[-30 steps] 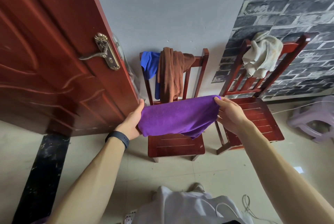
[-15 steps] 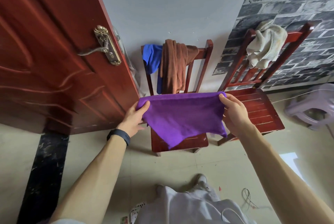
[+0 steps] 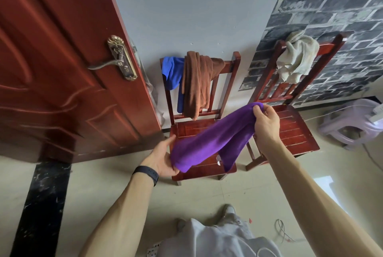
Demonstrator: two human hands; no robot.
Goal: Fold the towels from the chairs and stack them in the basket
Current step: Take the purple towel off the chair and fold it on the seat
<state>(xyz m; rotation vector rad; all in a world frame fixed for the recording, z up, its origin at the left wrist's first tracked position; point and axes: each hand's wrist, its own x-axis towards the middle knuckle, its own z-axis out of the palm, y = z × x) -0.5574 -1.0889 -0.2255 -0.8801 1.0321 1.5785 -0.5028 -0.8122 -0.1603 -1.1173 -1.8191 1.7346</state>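
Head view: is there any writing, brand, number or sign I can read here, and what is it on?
None can be read.
Small white tag at the edge of the purple towel: too small to read.
Door handle plate: ornament only, no lettering visible.
Patterned item at the bottom edge: blurred, unreadable.

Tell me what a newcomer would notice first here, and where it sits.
A bright purple cloth towel stretches diagonally between the left hand, low, and the right hand, higher. Behind it, a brown towel and a blue towel hang over the back of the left red wooden chair; a crumpled cream towel hangs on the right red wooden chair.
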